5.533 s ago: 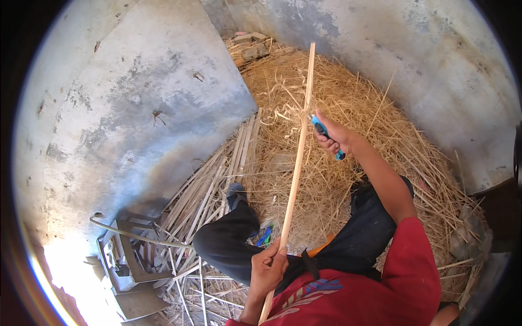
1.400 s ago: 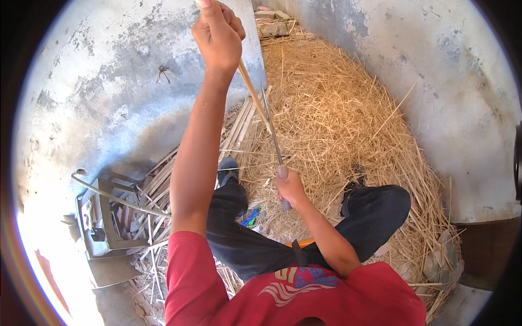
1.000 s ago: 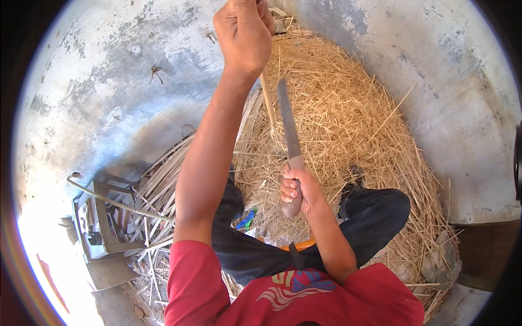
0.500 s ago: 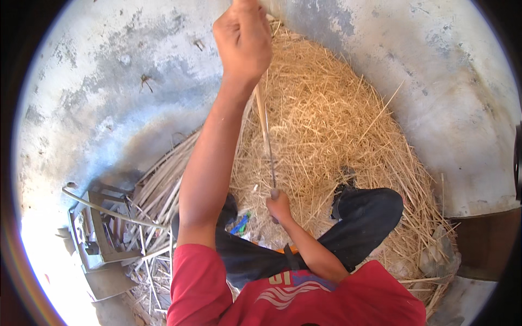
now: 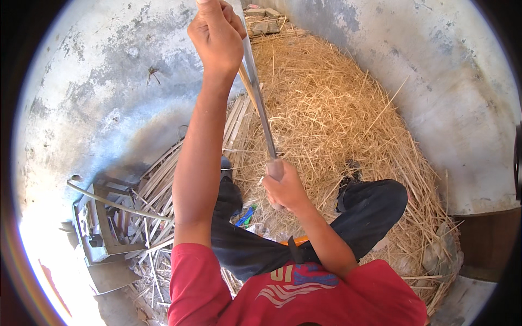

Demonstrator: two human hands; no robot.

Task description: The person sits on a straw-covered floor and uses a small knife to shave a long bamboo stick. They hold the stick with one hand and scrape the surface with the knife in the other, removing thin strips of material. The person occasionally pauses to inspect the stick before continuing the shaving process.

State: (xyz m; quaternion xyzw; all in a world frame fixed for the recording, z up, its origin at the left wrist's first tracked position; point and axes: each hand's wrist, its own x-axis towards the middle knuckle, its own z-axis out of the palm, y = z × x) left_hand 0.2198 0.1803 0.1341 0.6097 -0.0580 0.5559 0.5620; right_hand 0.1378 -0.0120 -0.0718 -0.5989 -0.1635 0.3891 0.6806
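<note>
Alongside strip (image 5: 247, 84) clamped in left fingers (image 5: 234, 22), knife (image 5: 265, 120) clamped in right fingers (image 5: 270, 186), now higher

Red shirt (image 5: 348, 304): chest lettering (image 5: 278, 274) in pale yellow, next to blue patch (image 5: 315, 277), above pale wavy stripes (image 5: 288, 293). Wording unclear from where I stand.

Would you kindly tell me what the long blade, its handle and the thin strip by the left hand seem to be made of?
Blade: metal, probably steel, grey with a dull sheen. Handle: perhaps wood, judging by the matte, grey-brown surface, though plastic is possible. Strip: wood or bamboo, looking bare and pale tan; which, I cannot tell.
</note>
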